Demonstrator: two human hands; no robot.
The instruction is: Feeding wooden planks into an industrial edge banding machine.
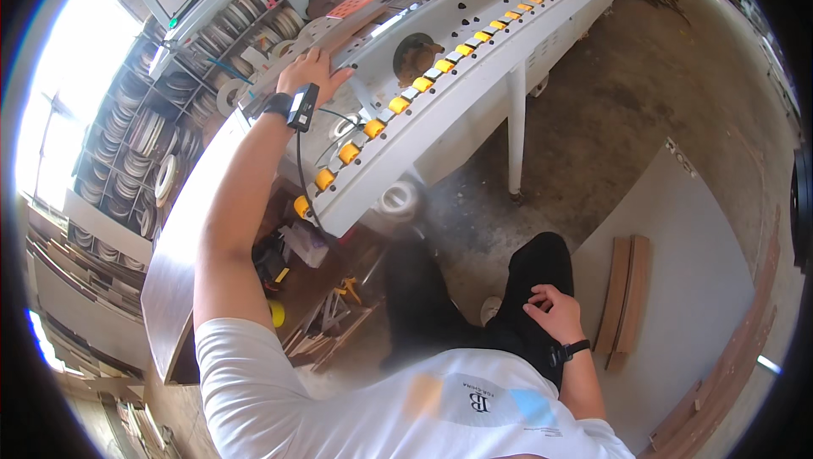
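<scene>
My left hand (312,76) rests on the edge of a long edge-banding machine (461,103), with its thumb spread from the fingers and nothing visible in its grasp. A black strap and a small black box with a cable sit on that wrist. Yellow rollers (398,106) run in a row along the machine's near rail. My right hand (555,313) lies by my dark-trousered thigh, fingers loosely bent and apart, holding nothing that I can see. A black band circles the right wrist.
Shelves of edge-banding rolls (127,146) stand at the left, beside a pale tabletop (190,247). Tools and scraps lie in a low wooden shelf (339,323). On the right, brown strips (622,298) lie on a grey board (677,247). A machine leg (516,137) reaches the floor.
</scene>
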